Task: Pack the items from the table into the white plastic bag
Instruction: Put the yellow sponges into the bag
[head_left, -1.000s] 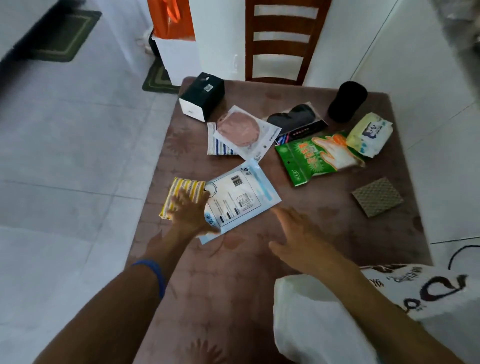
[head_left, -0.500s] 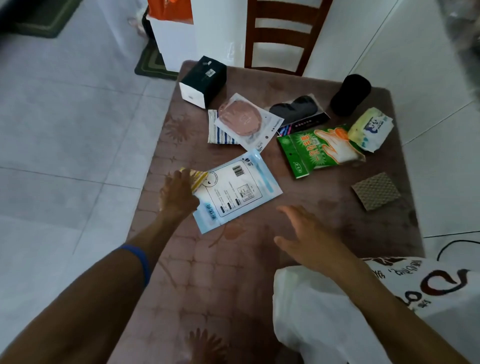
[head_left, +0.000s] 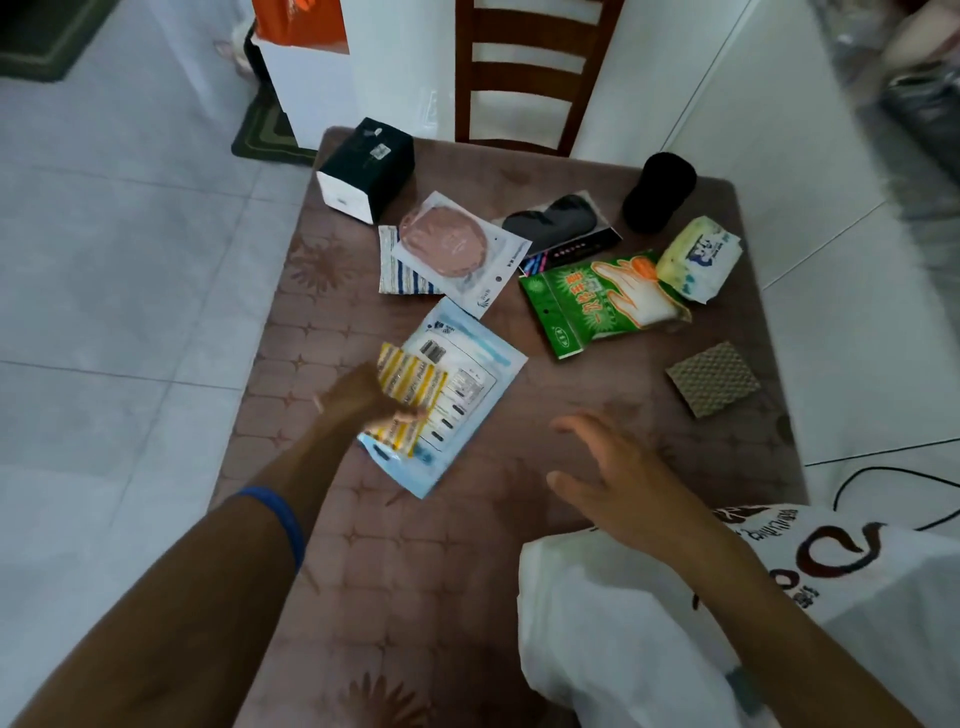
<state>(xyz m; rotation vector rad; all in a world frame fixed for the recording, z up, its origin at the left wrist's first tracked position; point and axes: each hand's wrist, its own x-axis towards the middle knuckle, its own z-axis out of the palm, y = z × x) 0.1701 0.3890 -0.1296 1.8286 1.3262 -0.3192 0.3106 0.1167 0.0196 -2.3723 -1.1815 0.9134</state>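
- Left hand (head_left: 363, 400) pinches the yellow striped packet (head_left: 410, 397) over the blue-edged pouch (head_left: 467, 395).
- Right hand (head_left: 618, 478) hovers, fingers spread, empty.
- White plastic bag (head_left: 623, 623) lies under the right forearm, near the table (head_left: 571, 395) edge.

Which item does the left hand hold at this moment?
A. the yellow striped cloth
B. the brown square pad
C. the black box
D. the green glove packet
A: the left hand grips the yellow striped cloth above the blue-edged packet, while the other three items lie apart from both hands on the table.

The white plastic bag (head_left: 649, 639) runs off the bottom edge; its opening is unclear.
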